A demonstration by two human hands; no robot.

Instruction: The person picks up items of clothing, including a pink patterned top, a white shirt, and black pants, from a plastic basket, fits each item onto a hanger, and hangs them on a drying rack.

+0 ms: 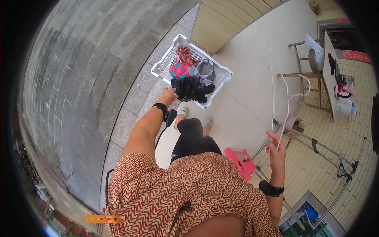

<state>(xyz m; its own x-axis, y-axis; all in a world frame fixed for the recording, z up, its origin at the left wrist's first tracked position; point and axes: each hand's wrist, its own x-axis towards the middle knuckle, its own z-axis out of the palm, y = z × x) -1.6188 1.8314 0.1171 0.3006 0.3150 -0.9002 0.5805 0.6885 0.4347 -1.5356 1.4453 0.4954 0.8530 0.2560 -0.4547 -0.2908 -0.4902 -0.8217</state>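
A white plastic basket (161, 68) holds several pieces of clothing. Among them are a red patterned cloth (184, 54), a bright pink and teal cloth (180, 70), a grey garment (205, 72) and a bunched black garment (189, 88). My left hand (169, 96) reaches to the basket's near left side, its fingers curled against the edge of the black garment; part of the grip is hidden. Off to the right, my right hand (276, 152) is closed around a thin white clothes hanger (289, 96), which points up and away with its hook to the right. Nothing hangs on it.
A pink plastic stool (241, 162) stands right of my legs. Beside it, a metal drying rack (316, 144) runs along the tiled wall. Farther right are a wooden chair (299, 75) and a table (329, 79) with small items. Grey paving (90, 79) spreads to the left.
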